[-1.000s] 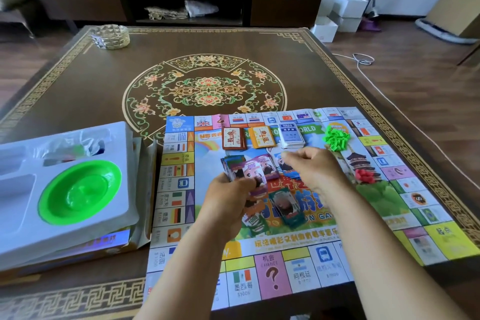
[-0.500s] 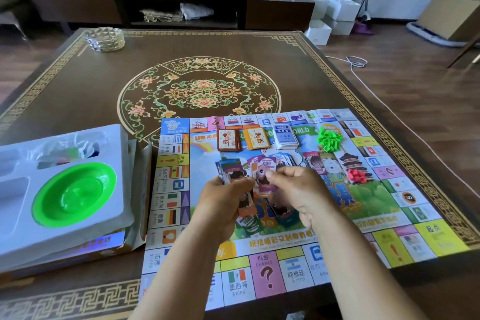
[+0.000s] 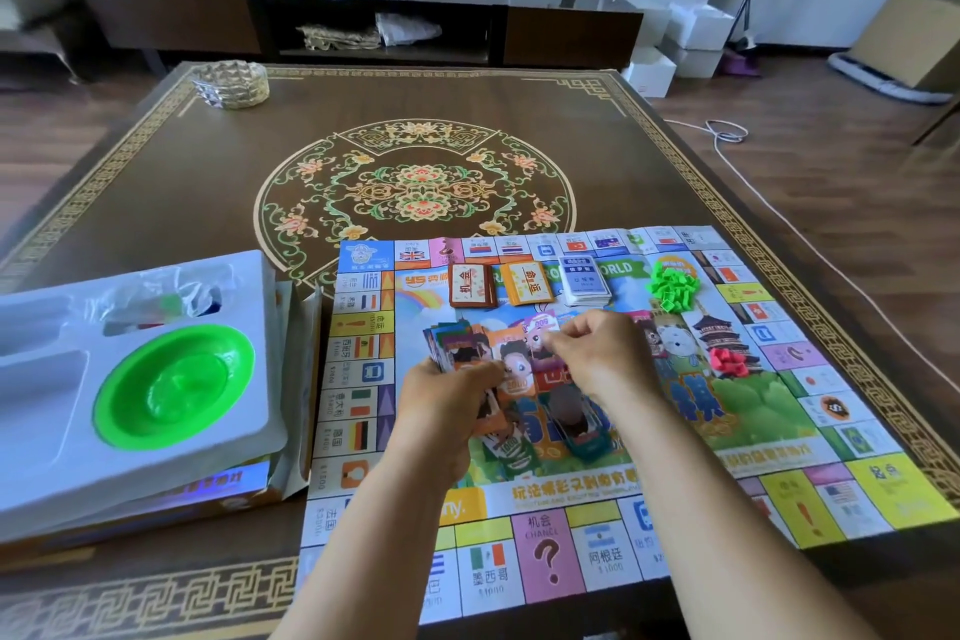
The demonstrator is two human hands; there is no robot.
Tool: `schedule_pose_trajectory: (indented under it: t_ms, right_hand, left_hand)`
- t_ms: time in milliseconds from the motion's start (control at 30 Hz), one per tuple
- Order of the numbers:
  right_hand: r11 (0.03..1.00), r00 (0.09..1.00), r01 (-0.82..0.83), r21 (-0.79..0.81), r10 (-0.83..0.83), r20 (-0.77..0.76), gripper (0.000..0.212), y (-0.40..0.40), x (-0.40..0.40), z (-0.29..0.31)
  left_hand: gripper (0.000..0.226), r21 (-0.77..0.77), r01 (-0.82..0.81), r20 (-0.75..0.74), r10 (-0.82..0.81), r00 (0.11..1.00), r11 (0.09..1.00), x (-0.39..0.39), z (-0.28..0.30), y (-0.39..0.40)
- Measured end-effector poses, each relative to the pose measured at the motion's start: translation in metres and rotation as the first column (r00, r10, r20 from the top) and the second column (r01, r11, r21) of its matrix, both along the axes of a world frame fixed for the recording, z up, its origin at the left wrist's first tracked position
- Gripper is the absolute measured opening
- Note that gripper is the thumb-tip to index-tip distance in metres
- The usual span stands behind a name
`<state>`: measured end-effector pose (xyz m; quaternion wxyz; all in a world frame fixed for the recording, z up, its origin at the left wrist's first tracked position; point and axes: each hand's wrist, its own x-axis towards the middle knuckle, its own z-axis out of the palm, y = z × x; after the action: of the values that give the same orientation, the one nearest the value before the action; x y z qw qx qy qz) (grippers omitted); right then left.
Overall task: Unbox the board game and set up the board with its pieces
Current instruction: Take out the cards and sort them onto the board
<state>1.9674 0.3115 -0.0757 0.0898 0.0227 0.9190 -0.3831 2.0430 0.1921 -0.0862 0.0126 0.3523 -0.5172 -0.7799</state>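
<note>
Beside the board (image 3: 779, 499), white tray (image 3: 156, 437) with green dish (image 3: 174, 387) (both hands' grip around play-money notes (image 3: 488, 353)).

Board (image 3: 857, 431) on table (image 3: 156, 182). Tray (image 3: 130, 452) at board's 9 o'clock. Three card piles (image 3: 524, 282) at board's 12 o'clock; small houses (image 3: 674, 287) at 1 o'clock.

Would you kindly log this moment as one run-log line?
stage: sorting play money | left hand: holds play money fan | right hand: pinches a bill | board: unfolded, three card decks placed
</note>
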Motion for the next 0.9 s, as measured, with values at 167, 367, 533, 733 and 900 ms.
schedule_pose_trajectory:
  t_ms: [167,367,533,733,900]
  right_hand:
    - [0.985,0.998,-0.059,0.16,0.058,0.014,0.023,-0.014,-0.01,-0.007]
    - [0.998,0.997,-0.055,-0.033,0.056,0.052,0.041,-0.007,0.006,0.004]
    - [0.969,0.979,-0.138,-0.205,0.165,0.123,0.027,-0.013,0.031,0.015]
    - [0.991,0.992,-0.11,-0.069,0.114,0.051,0.024,-0.034,0.007,0.007]
    - [0.975,0.984,-0.172,0.143,0.163,0.071,0.035,-0.06,-0.009,-0.007]
  left_hand:
    - [0.011,-0.01,-0.009,0.001,0.009,1.0,1.0,-0.003,-0.002,-0.003]
    - [0.012,0.007,-0.026,-0.003,0.026,1.0,1.0,-0.003,-0.001,-0.005]
    - [0.011,-0.01,-0.012,-0.002,0.012,1.0,1.0,0.001,0.0,-0.002]
    - [0.016,0.05,-0.041,-0.006,0.041,0.999,0.998,0.005,0.006,-0.011]
    - [0.03,0.147,-0.082,0.004,0.083,0.997,0.986,0.005,0.007,-0.022]
